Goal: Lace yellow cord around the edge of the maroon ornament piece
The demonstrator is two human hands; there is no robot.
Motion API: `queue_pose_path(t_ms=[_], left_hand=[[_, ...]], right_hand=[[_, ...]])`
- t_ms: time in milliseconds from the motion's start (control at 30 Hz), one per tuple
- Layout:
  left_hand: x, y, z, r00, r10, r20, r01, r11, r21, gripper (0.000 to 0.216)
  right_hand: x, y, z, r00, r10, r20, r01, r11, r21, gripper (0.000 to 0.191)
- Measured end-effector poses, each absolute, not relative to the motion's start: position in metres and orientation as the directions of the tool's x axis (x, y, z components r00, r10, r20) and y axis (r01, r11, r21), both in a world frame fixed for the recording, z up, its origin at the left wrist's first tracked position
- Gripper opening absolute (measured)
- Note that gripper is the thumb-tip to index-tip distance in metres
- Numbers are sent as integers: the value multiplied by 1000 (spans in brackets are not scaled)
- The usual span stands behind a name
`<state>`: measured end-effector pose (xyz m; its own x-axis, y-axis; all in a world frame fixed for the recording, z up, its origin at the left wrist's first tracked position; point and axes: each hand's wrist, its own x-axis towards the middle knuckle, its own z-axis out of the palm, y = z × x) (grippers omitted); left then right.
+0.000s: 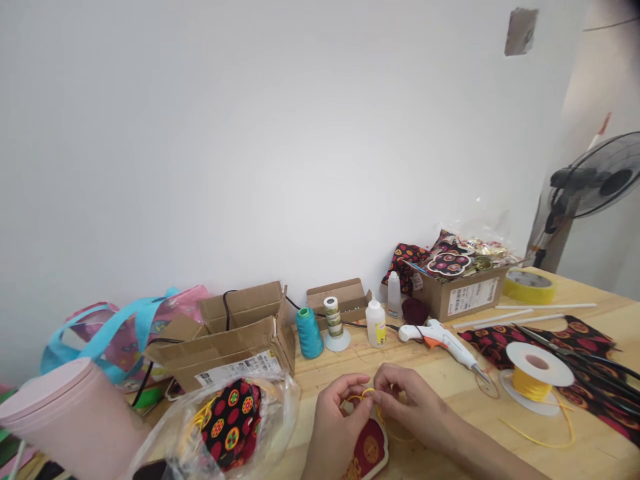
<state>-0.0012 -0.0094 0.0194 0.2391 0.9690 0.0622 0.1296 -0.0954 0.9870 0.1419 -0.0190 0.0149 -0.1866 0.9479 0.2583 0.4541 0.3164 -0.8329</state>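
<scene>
Both hands meet low in the middle of the head view, over the wooden table. My left hand [336,423] is closed, with thumb and fingers pinching a yellow cord [369,393]. A dark red fabric piece with a pale edge and gold pattern [372,445] hangs below the fingers, partly hidden by that hand. My right hand [407,401] pinches the same cord at the piece's top, where it forms a small loop. Whether the loop is knotted I cannot tell. To the right stands a spool of yellow cord [533,383], its loose end lying on the wood.
A white glue gun [440,341] lies behind my hands, near a glue bottle [376,323] and a teal thread cone [309,333]. Scissors [565,350] rest on patterned fabric at right. Cardboard boxes [235,327], a plastic bag [280,407] and a pink bin [75,420] stand left.
</scene>
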Motion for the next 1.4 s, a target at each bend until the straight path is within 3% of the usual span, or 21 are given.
queue_pose_path(t_ms=[267, 467, 533, 633, 800, 967, 1100, 1167, 1300, 1400], left_hand=[[-2, -7, 12, 194, 979, 68, 140, -96, 985, 22], [-2, -5, 12, 168, 985, 30, 25, -35, 999, 20], [-2, -5, 13, 168, 985, 29, -4, -29, 1000, 18], [-2, -6, 14, 178, 983, 44, -11, -43, 999, 18], [-2, -6, 16, 172, 984, 55, 19, -60, 998, 19], [-3, -8, 18, 156, 986, 57, -6, -57, 998, 22], [-4, -8, 18, 210, 975, 68, -34, -63, 997, 23], [-3, -7, 18, 229, 970, 78, -55, -68, 996, 21], [-3, -6, 18, 187, 981, 57, -81, -42, 996, 22], [-3, -5, 17, 175, 983, 50, -82, -36, 996, 22]], right_hand=[[142, -17, 10, -176, 940, 291, 519, 340, -784, 10], [145, -19, 20, -318, 817, 480, 614, 564, -552, 11], [145, -21, 22, -360, 786, 502, 592, 609, -528, 11], [145, -21, 20, -326, 808, 491, 563, 584, -585, 8], [143, -20, 13, -182, 911, 370, 534, 408, -741, 5], [142, -16, 15, -155, 972, 178, 247, 212, -945, 12], [142, -12, 17, -218, 973, 77, 16, 82, -996, 18], [142, -12, 16, -215, 972, 91, -13, 91, -996, 17], [143, -15, 17, -126, 948, 294, 264, 317, -911, 7], [145, -17, 19, -204, 889, 410, 454, 457, -765, 11]])
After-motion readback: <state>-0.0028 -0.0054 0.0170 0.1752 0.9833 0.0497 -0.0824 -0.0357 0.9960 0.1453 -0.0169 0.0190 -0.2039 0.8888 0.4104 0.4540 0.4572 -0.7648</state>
